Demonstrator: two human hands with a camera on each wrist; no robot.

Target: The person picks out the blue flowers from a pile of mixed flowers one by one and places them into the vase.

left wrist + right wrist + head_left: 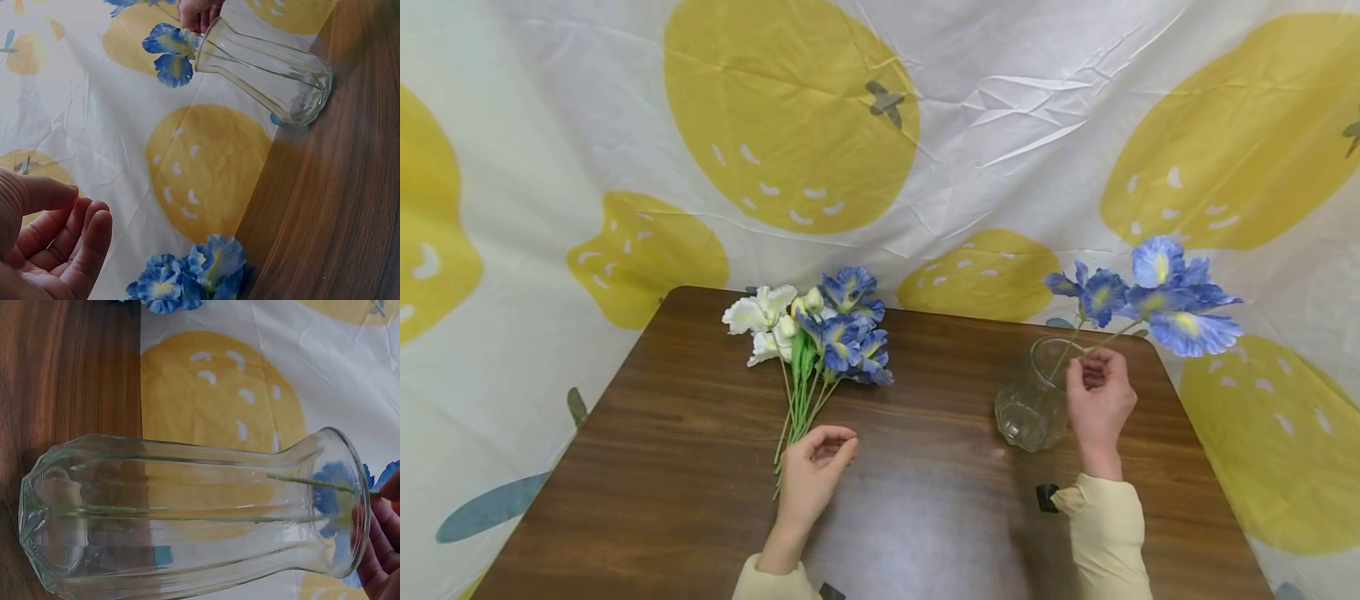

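A clear glass vase [1022, 417] stands upright on the right of the table. One artificial blue iris [1103, 297] is in it, its long stem reaching the vase's base in the right wrist view. At the rim, my right hand [1101, 400] pinches the stem of another blue iris [1191, 321]. That stem's cut end [275, 477] is inside the vase neck, well above the base. My left hand [816, 475] hovers over the stem ends of the lying flowers, fingers loosely curled and holding nothing; the left wrist view shows a gap by the thumb.
A bunch lies at the table's back left: white irises [760, 312], pale buds [787, 327] on green stems and several blue irises [842, 342]. A lemon-print cloth [925, 167] hangs behind the brown wooden table [917, 467].
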